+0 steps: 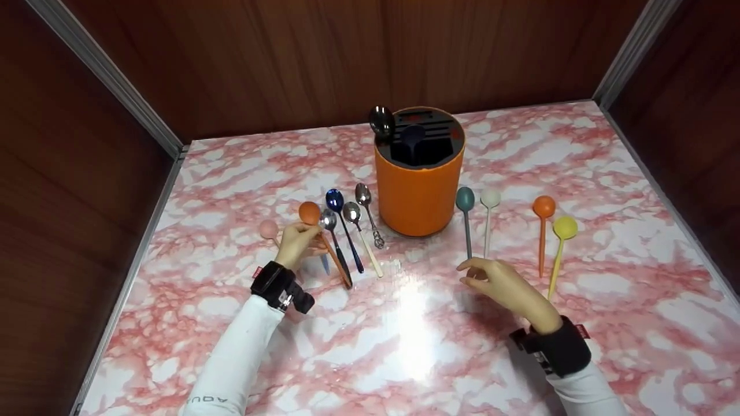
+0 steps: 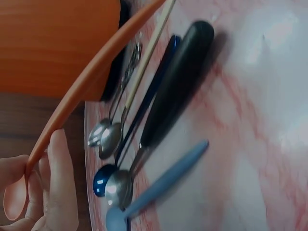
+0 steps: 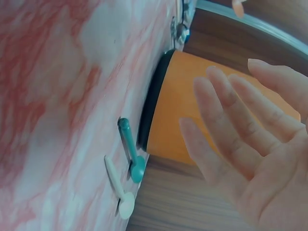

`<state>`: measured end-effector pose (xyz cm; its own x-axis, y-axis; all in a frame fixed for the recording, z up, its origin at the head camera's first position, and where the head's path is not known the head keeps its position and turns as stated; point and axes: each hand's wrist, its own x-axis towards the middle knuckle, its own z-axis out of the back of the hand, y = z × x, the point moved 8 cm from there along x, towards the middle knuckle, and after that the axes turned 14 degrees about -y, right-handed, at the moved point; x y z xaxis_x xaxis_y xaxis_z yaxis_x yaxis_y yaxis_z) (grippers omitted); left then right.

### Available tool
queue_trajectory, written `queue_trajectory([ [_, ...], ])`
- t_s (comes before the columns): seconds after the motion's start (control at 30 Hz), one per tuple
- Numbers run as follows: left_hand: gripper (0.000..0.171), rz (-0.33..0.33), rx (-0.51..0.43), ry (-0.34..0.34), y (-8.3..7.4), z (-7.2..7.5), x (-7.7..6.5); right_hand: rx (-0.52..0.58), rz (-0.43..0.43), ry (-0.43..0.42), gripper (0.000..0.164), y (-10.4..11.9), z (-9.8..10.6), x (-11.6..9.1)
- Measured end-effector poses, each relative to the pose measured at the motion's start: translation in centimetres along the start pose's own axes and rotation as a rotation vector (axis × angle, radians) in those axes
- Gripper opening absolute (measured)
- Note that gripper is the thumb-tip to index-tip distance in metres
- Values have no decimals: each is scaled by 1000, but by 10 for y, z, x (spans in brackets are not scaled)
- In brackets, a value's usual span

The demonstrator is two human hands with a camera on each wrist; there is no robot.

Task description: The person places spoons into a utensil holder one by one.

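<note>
My left hand (image 1: pixel 297 245) pinches an orange spoon (image 2: pixel 77 94) at its neck, just below the bowl, with the handle slanting over the spoons on the table. Under and beside it lie a black-handled spoon (image 2: pixel 175 86), a light blue spoon (image 2: pixel 168 178), a dark blue spoon (image 1: pixel 335 200) and a pink spoon (image 1: pixel 268 229). My right hand (image 1: pixel 498 282) holds nothing; its fingers are loosely spread, as the right wrist view shows. Nearest to it are a teal spoon (image 1: pixel 465 199) and a pale cream spoon (image 1: pixel 490 199).
An orange cylindrical holder (image 1: pixel 419 199) stands at the back middle, with a black spoon (image 1: pixel 381 122) and a dark spoon (image 1: pixel 413 136) in its slotted top. Two metal spoons lie left of it. Another orange spoon (image 1: pixel 543 207) and a yellow spoon (image 1: pixel 565 227) lie right. Wooden panels enclose the table.
</note>
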<state>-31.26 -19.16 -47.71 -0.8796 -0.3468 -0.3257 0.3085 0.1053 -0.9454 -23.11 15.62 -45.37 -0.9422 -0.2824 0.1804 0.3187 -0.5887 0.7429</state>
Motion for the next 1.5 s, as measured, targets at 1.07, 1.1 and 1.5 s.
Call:
queue_trajectory([
  [1.07,7,-45,-136,170,10,-81,-69,305,9,273,28,32,-52,36],
  [1.1,6,-43,-143,176,10,-83,-71,321,3,279,28,32,-53,37],
  [1.5,5,-70,-183,232,7,-97,-85,277,43,253,26,42,-59,41],
])
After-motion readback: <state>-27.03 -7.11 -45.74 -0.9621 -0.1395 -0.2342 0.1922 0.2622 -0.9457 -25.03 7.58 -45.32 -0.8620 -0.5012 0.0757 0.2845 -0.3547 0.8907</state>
